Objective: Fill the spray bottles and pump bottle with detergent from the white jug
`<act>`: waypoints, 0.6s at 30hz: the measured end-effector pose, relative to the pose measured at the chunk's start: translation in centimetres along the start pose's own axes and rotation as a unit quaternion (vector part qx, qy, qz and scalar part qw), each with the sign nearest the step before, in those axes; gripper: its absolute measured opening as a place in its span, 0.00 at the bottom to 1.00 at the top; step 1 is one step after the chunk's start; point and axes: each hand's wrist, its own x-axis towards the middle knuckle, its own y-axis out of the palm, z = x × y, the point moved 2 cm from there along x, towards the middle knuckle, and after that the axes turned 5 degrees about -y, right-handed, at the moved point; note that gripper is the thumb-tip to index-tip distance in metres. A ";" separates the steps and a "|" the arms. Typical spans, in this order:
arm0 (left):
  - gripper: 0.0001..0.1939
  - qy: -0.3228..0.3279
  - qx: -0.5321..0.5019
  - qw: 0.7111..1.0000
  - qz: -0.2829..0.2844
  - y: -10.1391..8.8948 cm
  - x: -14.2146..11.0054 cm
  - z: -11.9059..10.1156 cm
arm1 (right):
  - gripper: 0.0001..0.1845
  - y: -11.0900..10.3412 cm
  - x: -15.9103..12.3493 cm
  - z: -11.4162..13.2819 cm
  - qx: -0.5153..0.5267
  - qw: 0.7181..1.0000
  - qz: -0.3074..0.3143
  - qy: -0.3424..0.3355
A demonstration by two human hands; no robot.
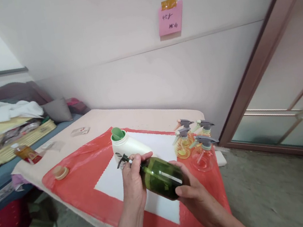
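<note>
A dark green pump bottle [163, 177] was held above a white sheet [165, 212], gripped at both ends by a person's bare hands. The left hand [134, 182] was closed around the neck and shoulder, thumb on top; the right hand [189, 186] was curved about the base, thumb on the near side and fingers behind. Neither held anything else that could be seen.

The bottle's long axis ran slantwise between the hands, its black pump head [122, 159] pointing out over the sheet's left part and its base toward the sheet's right edge, a little closer to the wearer. The left hand was the nearer to the pump, the right to the base.

A white jug [133, 144] with a green piece [117, 134] in its mouth stood at the sheet's far side. Four spray bottles [202, 159] clustered just right of the sheet, and a round lid [60, 172] lay to its left on the red covering [79, 183]. A pink note [170, 19] was taped to the wall beyond the sheet.
</note>
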 end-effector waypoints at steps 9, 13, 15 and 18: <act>0.16 0.013 -0.010 1.000 -0.022 -0.3 0.2 0.2 | 0.42 0.3 -0.1 0.1 0.018 0.998 -0.032 0.059; 0.15 0.038 0.023 0.999 0.013 -0.3 0.1 0.2 | 0.39 -0.7 0.1 -0.5 0.021 0.973 -0.002 0.231; 0.14 0.047 0.042 0.998 0.024 -0.3 0.0 0.2 | 0.36 -0.9 0.0 -0.6 0.026 0.971 0.008 0.236; 0.14 0.047 0.040 0.998 0.027 -0.2 0.0 0.2 | 0.28 -0.9 -0.1 -0.3 0.070 0.987 0.004 0.148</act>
